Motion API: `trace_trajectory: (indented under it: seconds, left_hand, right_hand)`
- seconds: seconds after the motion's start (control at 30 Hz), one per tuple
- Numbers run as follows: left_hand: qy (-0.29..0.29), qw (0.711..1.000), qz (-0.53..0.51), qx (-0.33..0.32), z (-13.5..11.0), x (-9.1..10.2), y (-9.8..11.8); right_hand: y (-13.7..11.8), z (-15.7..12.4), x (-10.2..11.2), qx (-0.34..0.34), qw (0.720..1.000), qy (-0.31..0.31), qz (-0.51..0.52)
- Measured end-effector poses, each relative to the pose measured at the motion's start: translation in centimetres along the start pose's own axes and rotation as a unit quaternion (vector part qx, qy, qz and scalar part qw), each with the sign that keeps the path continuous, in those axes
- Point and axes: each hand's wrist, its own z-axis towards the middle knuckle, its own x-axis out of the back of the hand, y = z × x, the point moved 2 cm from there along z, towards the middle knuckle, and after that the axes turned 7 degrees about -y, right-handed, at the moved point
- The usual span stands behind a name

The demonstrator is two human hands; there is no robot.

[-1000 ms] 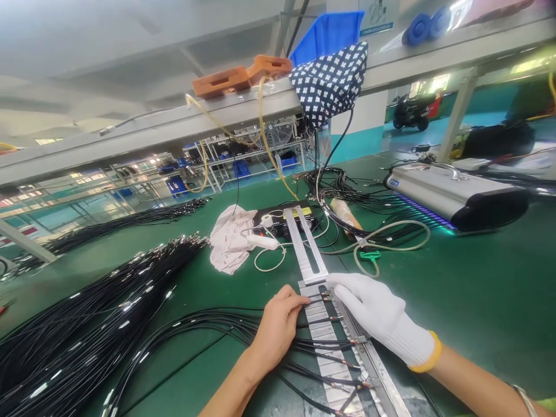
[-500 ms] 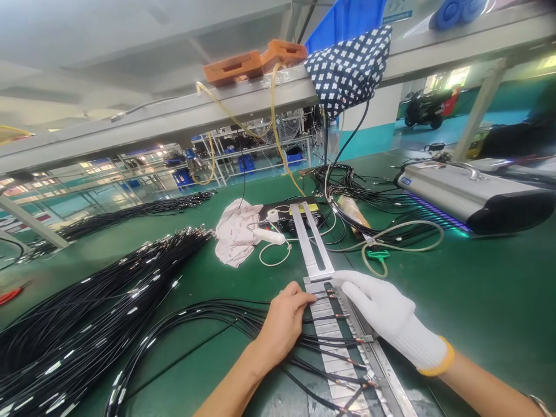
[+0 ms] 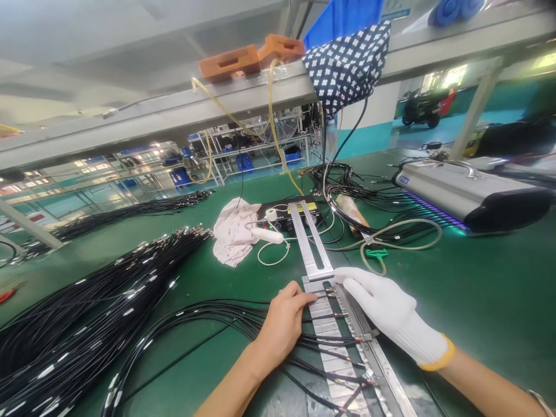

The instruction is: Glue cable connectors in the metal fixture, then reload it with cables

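My left hand (image 3: 286, 318) is bare, its thumb and forefinger pinched on a thin black cable (image 3: 319, 296) lying across a slotted metal fixture (image 3: 332, 341). Several other black cables lie side by side in the fixture's slots, their stripped, coppery tips pointing right. Wearing a white knit glove with a yellow cuff, my right hand (image 3: 382, 307) has its fingertips together at the upper end of the metal rail (image 3: 377, 353). What lies between those fingertips is hidden. A flat metal plate with a long slot (image 3: 309, 246) extends away beyond the fixture.
A large bundle of black cables (image 3: 108, 301) covers the left of the green table (image 3: 478, 289). A pink cloth (image 3: 234, 234), a black control box (image 3: 282, 217) and a green-handled tool (image 3: 377, 253) lie farther back. A silver machine (image 3: 473, 194) glows purple underneath at right.
The view has shifted very slightly. Both hands keep the same places on the fixture, and the cables have not visibly moved.
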Motion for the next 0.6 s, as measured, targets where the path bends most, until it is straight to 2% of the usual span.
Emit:
trace_trajectory:
  seconds: [0.17, 0.27, 0.37, 0.47, 0.6]
  left_hand:
    - [-0.004, 1.000, -0.003, 0.004, 0.0, -0.1, 0.3]
    - [-0.014, 1.000, -0.001, 0.008, 0.1, 0.1, 0.5]
    - [-0.010, 1.000, 0.008, 0.003, 0.1, 0.9, 0.6]
    - [0.023, 1.000, 0.010, 0.006, 0.0, 2.1, 0.5]
    - [0.067, 0.997, -0.038, -0.016, -0.2, 2.9, 0.8]
  right_hand:
    - [-0.6, -0.3, -0.3, 0.049, 0.999, 0.013, -0.017]
    - [-0.4, -0.3, -0.3, 0.056, 0.998, 0.011, -0.027]
    - [-0.1, -0.3, 0.2, 0.035, 0.999, 0.014, -0.029]
    - [-0.3, -0.1, 0.9, -0.001, 0.999, 0.021, -0.027]
    - [-1.4, 0.1, 1.6, -0.055, 0.998, 0.015, 0.011]
